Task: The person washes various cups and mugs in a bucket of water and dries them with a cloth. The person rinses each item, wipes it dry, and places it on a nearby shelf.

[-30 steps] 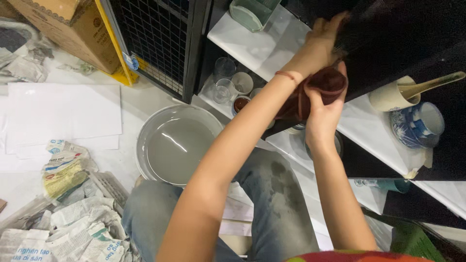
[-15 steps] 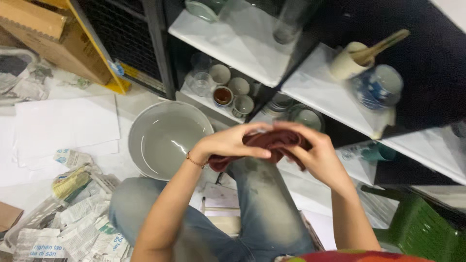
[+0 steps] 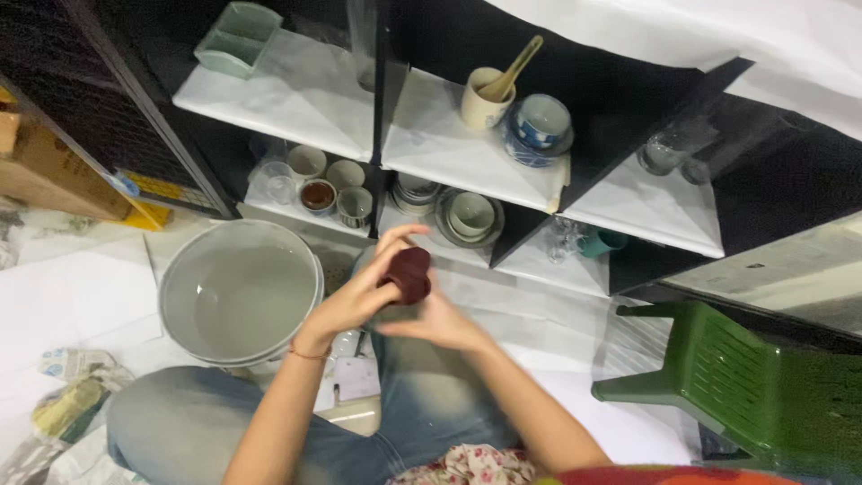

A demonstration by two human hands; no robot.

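Note:
A small dark red cup (image 3: 409, 275) is held between both hands above my lap. My left hand (image 3: 355, 296) wraps its left side, fingers curled over the rim. Beneath and behind it, my right hand (image 3: 431, 321) supports the cup from the right. I sit on the floor in blue jeans (image 3: 180, 422) facing a low black shelf unit (image 3: 467, 144) lined with white paper.
A large grey basin (image 3: 238, 292) of water stands at my left knee. Cups and stacked bowls (image 3: 469, 216) fill the lower shelf; a mug with a wooden spoon (image 3: 485, 97) sits above. A green plastic stool (image 3: 736, 386) is at right, newspaper (image 3: 67, 404) at left.
Both hands brought the dark red cup down from the upper shelf to my lap. The view has swung right, so the basin now lies further left.

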